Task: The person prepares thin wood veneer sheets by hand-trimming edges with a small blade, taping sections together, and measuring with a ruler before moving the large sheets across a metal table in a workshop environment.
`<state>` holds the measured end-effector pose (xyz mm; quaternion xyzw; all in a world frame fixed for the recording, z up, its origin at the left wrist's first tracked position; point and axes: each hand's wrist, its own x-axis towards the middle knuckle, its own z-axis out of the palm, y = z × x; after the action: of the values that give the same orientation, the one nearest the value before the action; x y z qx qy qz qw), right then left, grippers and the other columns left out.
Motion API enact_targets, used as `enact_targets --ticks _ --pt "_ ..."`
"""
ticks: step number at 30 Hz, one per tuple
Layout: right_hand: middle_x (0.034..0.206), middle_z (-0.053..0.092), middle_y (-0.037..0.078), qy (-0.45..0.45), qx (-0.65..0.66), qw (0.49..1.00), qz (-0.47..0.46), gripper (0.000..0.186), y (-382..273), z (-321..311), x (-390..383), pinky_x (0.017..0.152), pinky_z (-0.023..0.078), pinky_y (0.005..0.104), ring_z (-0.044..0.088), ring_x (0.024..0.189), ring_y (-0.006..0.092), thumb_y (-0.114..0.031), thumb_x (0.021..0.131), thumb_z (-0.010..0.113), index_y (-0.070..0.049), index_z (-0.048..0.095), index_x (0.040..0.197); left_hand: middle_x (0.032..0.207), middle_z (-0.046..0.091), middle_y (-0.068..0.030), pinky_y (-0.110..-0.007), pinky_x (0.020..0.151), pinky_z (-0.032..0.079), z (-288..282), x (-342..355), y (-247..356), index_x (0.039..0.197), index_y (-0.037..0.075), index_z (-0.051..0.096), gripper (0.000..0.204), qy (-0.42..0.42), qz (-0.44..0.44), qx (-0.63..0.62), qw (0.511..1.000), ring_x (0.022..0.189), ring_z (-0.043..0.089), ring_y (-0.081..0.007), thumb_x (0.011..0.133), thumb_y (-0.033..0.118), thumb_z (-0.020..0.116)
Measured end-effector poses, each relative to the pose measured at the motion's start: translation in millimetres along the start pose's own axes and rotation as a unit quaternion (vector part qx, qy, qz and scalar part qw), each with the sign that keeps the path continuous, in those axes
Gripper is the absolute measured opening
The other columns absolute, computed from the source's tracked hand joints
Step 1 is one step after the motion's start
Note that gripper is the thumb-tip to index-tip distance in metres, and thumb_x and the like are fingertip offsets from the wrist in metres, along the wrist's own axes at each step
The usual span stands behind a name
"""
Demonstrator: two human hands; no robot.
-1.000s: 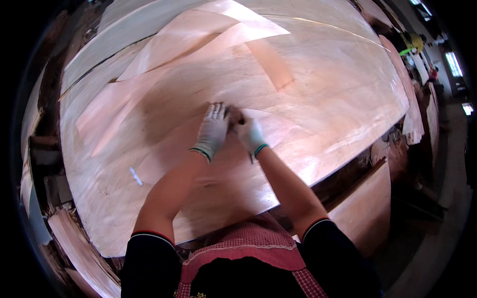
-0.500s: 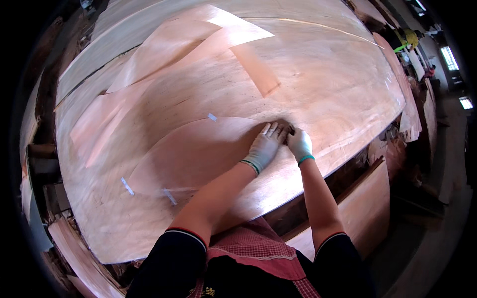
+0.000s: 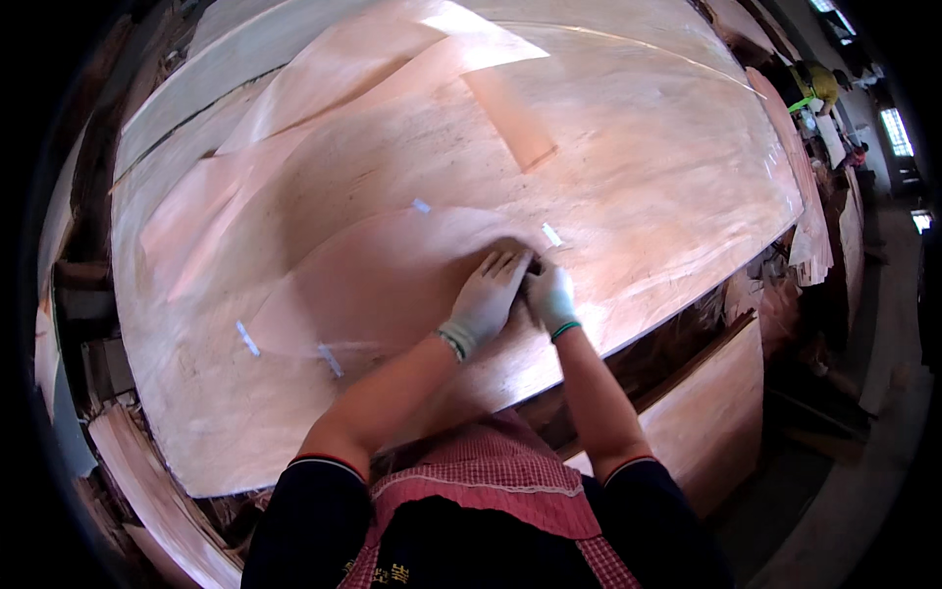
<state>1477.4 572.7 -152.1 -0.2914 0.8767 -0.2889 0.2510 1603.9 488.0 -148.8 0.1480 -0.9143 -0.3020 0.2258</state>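
A pinkish oval sheet of wood veneer (image 3: pixel 363 270) lies flat on a large veneer panel (image 3: pixel 648 187). Short pale strips of tape sit around its edge: one at the top (image 3: pixel 421 205), one at the right end (image 3: pixel 551 235), others at the left. My left hand (image 3: pixel 483 299), in a white glove, presses on the oval's right part with fingers stretched out. Close beside its fingertips, my gloved right hand (image 3: pixel 551 296) is closed at the oval's near right edge. Something small and dark shows at its fingertips, too hidden to name.
Loose thin veneer sheets (image 3: pixel 334 83) lie overlapping at the panel's far left. A smaller rectangular veneer strip (image 3: pixel 510 118) lies beyond the oval. Below the panel's right edge leans another board (image 3: pixel 706 417). A person (image 3: pixel 819 83) is far off at the upper right.
Both hands have moved left and a little nearer along the oval's edge. A tape strip now shows at the right end, where the hands were. The view has shifted slightly.
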Motion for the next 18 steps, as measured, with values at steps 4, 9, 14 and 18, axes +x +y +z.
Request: enact_targets --ticks 4,9,14,18 --pt "0.066 0.062 0.009 -0.069 0.067 0.995 0.006 0.027 17.6 -38.1 -40.6 0.049 0.044 0.0321 0.056 0.053 0.0140 -0.023 0.085 0.068 0.003 0.065 0.093 0.082 0.063 -0.0117 -0.040 0.067 0.048 -70.6 4.4 -38.2 0.108 0.008 0.063 0.024 0.138 -0.210 -0.186 0.950 0.072 0.060 -0.0229 0.096 0.024 0.050" --pt "0.065 0.057 0.001 -0.073 0.314 0.904 0.279 0.020 76.3 -70.5 -150.8 0.047 0.041 0.0241 0.050 0.052 0.0091 -0.029 0.094 0.057 -0.009 0.059 0.090 0.129 0.056 -0.0186 -0.038 0.090 0.049 -196.8 -181.7 -109.3 0.135 0.000 0.044 0.043 0.152 -0.291 -0.072 0.942 0.112 0.059 -0.0297 0.093 0.003 0.047" --pt "0.071 0.057 0.002 -0.115 0.502 0.782 0.353 0.017 101.4 -19.1 -203.4 0.050 0.046 0.0249 0.054 0.057 0.0120 -0.024 0.099 0.049 -0.010 0.058 0.094 0.146 0.040 -0.0180 -0.040 0.113 0.027 -233.9 -367.2 -34.4 0.142 0.000 0.037 0.053 0.046 -0.399 0.288 0.869 0.137 0.034 -0.0321 0.094 0.013 0.054" --pt "0.076 0.058 0.004 -0.148 0.575 0.687 0.420 0.015 76.1 18.2 -208.2 0.051 0.047 0.0231 0.052 0.058 0.0126 -0.019 0.098 0.051 -0.006 0.057 0.094 0.151 0.032 -0.0173 -0.042 0.118 0.019 -215.1 -403.5 42.6 0.146 0.003 0.032 0.084 -0.058 -0.397 0.260 0.878 0.140 0.028 -0.0330 0.078 0.035 0.071"
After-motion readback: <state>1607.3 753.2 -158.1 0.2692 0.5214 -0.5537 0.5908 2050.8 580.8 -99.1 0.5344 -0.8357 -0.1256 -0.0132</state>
